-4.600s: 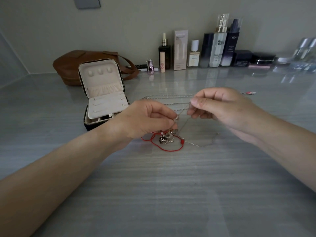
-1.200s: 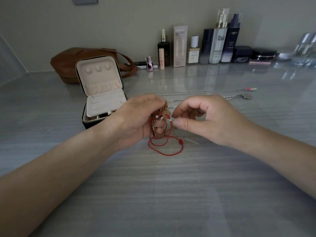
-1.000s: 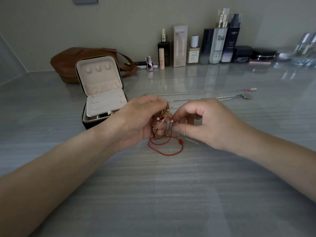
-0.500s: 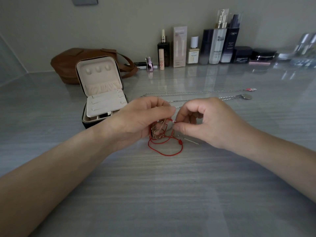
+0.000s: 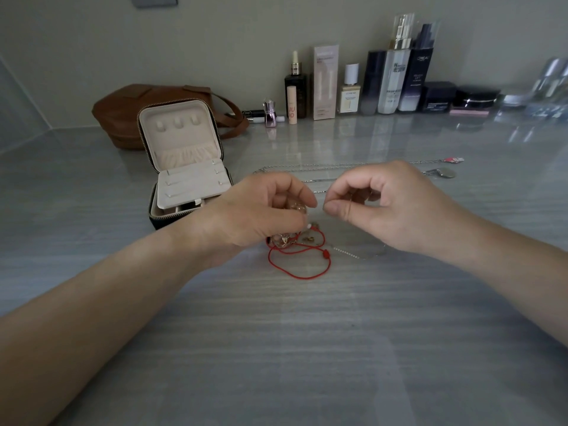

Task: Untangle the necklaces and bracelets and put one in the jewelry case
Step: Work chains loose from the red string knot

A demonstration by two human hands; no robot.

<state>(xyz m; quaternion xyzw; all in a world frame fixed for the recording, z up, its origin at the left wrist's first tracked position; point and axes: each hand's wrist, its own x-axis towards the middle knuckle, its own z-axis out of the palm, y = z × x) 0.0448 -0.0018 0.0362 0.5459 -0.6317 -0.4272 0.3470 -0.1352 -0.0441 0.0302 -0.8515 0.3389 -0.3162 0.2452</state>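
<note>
tangle (image 5: 287, 241) just right of jewelry case (image 5: 163, 219) | left hand (image 5: 261, 210) pinches tangle | right hand (image 5: 378, 207) pinched, seemingly on thin chain (image 5: 350, 207) | light, limp, snag-prone; hold near clasp

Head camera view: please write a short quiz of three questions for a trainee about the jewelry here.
1. True or false: the jewelry case is shut.
2. Where does the red cord bracelet lie? A in the case; B on the table, near the hands; C on the brown bag.
3. Which hand grips the gold tangle while the other pinches a thin chain?
Key: 1 false, its lid stands open; 2 B; 3 the left hand.
</note>
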